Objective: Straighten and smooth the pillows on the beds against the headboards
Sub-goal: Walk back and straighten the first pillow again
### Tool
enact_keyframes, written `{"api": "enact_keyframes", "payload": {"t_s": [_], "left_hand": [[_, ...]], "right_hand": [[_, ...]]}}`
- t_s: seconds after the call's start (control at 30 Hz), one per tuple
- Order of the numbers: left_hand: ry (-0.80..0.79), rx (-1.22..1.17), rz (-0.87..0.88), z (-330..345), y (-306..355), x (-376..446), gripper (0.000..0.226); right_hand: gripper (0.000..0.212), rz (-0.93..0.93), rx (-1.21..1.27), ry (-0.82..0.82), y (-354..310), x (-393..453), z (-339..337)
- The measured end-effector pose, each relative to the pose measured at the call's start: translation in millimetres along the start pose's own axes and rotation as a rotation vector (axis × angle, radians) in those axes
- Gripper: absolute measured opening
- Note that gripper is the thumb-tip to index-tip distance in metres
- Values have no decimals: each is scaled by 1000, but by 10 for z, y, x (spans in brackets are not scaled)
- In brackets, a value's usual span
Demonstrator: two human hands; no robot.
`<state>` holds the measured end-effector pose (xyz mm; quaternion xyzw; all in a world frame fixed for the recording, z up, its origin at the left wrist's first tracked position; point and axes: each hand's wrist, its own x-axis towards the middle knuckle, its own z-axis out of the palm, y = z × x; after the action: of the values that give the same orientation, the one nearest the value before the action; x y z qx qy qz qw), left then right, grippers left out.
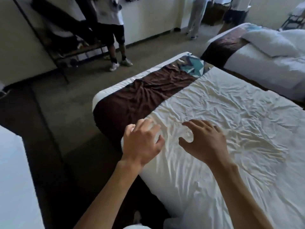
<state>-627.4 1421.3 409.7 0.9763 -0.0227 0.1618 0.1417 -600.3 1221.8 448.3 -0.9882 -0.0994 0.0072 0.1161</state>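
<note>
My left hand point(142, 142) and my right hand point(203, 140) hover side by side over the wrinkled white sheet of the near bed point(239, 129), fingers spread and curled, holding nothing. The left hand is near the bed's left edge, just short of the brown runner point(145, 95) that crosses the foot of the bed. No pillow or headboard of this bed is in view. On the far bed point(264, 66) at the upper right lies a rumpled white duvet or pillow point(270, 40); which it is I cannot tell.
Carpet runs along the left side of the near bed. A third bed's white corner point(14, 179) is at the lower left. A person in dark shorts point(113, 35) stands by a black metal rack point(66, 47). Two more people point(196, 15) stand at the back wall.
</note>
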Motion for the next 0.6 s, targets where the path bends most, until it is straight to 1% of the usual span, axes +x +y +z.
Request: {"api": "enact_keyframes", "payload": {"t_s": [0.17, 0.27, 0.37, 0.6], "left_hand": [[-88, 99, -130, -167, -1064, 89, 36], [-132, 126, -201, -243, -1558, 181, 41], [-128, 146, -242, -299, -1959, 294, 49], [-105, 172, -390, -336, -2882, 676, 49]], "right_hand": [[64, -112, -14, -71, -900, 633, 357], [65, -152, -8, -110, -1362, 967, 538], [68, -195, -29, -137, -1762, 1293, 693], [69, -330, -45, -202, -2535, 2212, 1007]]}}
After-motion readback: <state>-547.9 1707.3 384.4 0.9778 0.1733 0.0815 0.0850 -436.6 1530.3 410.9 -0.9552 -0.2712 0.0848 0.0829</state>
